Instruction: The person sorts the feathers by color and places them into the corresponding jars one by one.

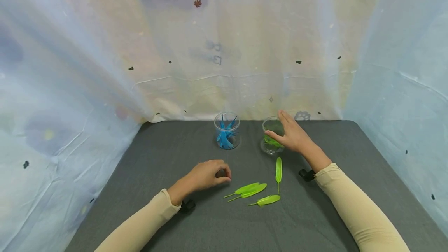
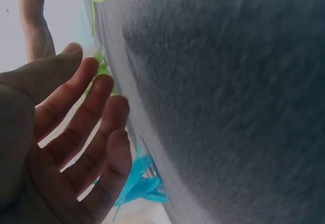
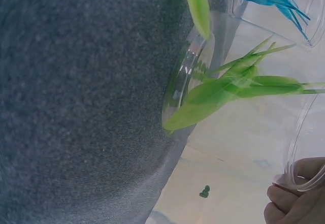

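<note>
My right hand (image 1: pixel 294 133) is at a clear plastic cup (image 3: pixel 297 148), thumb in front and fingers at its far rim, holding it near the top. Green feathers (image 3: pixel 228 89) stand inside that cup. Over the table, left of the loose green feathers (image 1: pixel 253 190), my left hand (image 1: pixel 208 175) hovers with loosely bent fingers and nothing in them. In the left wrist view its fingers (image 2: pixel 109 148) curve gently, apart from one another. One more green feather (image 1: pixel 279 169) lies just in front of the held cup.
A second clear cup (image 1: pixel 236 137) with blue feathers (image 1: pixel 225 133) stands to the left of the held one. Grey cloth (image 1: pixel 168 143) covers the table. A patterned curtain (image 1: pixel 238 42) hangs behind and along both sides.
</note>
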`<state>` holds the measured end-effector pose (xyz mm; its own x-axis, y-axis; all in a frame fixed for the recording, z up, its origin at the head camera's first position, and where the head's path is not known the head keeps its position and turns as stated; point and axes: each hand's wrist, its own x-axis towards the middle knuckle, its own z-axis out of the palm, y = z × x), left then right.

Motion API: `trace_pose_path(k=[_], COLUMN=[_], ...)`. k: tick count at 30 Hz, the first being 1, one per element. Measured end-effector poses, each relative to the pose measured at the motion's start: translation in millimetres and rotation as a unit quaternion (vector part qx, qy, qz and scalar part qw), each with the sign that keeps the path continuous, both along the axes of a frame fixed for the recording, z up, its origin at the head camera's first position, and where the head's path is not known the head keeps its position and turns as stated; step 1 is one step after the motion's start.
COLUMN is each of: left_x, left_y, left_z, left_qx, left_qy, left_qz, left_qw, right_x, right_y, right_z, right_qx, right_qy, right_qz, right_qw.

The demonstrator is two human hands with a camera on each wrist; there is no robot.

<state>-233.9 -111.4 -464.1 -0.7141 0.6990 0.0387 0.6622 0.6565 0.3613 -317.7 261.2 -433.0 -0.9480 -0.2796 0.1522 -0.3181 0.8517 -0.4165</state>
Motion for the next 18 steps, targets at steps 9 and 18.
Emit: trace_pose_path(k=[9, 18], left_x=[10.1, 16.8], left_y=[-1.2, -2.0], left_z=[-2.9, -4.9], left_qx=[-0.015, -0.030], left_qy=[-0.034, -0.064], left_qz=[-0.021, -0.036], left_qw=[0.9991, 0.9969], right_x=[-0.7, -0.6], right_y=[0, 0], right_z=[-1.0, -1.5], right_qx=[0.000, -0.001], right_qy=[0.000, 0.004], right_qz=[0.002, 0.001], right_qw=[1.0000, 1.0000])
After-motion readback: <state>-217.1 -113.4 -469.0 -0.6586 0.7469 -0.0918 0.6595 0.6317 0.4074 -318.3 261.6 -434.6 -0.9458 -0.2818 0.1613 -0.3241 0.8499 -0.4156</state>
